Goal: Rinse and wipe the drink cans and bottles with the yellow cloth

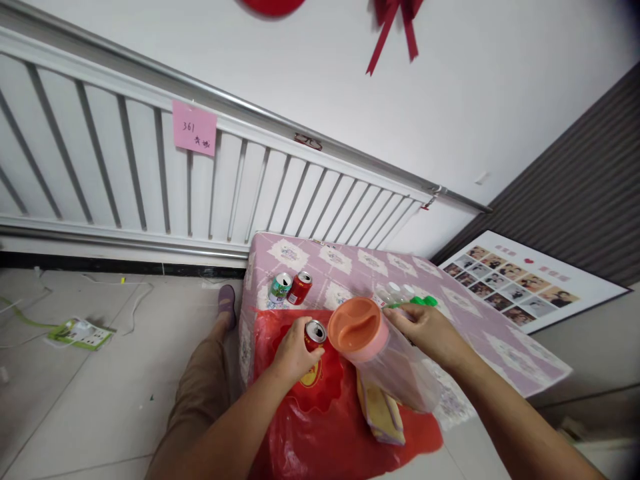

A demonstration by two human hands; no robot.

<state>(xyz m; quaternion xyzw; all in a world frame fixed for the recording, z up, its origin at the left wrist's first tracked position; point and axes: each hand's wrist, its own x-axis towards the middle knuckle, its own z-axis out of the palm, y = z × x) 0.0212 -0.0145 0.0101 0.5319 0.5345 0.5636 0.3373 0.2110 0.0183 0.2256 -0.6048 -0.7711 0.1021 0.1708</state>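
A: Hands first?
B: Left hand point(295, 352) grasps a red can point(315, 335), top hole showing. Right hand point(433, 333) grips a clear pitcher point(407, 377) near the top, its orange lid point(356, 325) leaning toward that can, just beside it.
A: Can's where?
B: Over the red tray point(325, 400); can't tell if it's touching. Tray's on a red plastic sheet point(345, 447).
A: Risks?
B: Lid could knock the can, they're that close. Squeeze too hard and the thin can could dent; anything inside could spill through the hole. Can't see whether either holds liquid. Pitcher's leaning, so a loose grip could let it swing onto the yellow cloth point(380, 410). Plastic looks slick, so the tray could slide if bumped.
A: Surface?
B: Counter point(453, 283), purple flowered cover point(345, 259). Past the tray, a green can point(280, 288) and a second red can point(300, 289) stand together; green-capped bottles point(423, 301) beyond the right hand.
A: Room?
B: Tiled floor point(125, 400) left, trouser leg point(203, 373), purple shoe point(227, 307), power strip point(83, 335). Behind: white radiator point(225, 193), pink note point(195, 128). Right, photo board point(515, 280). Red bow point(395, 27) on the wall point(475, 93).
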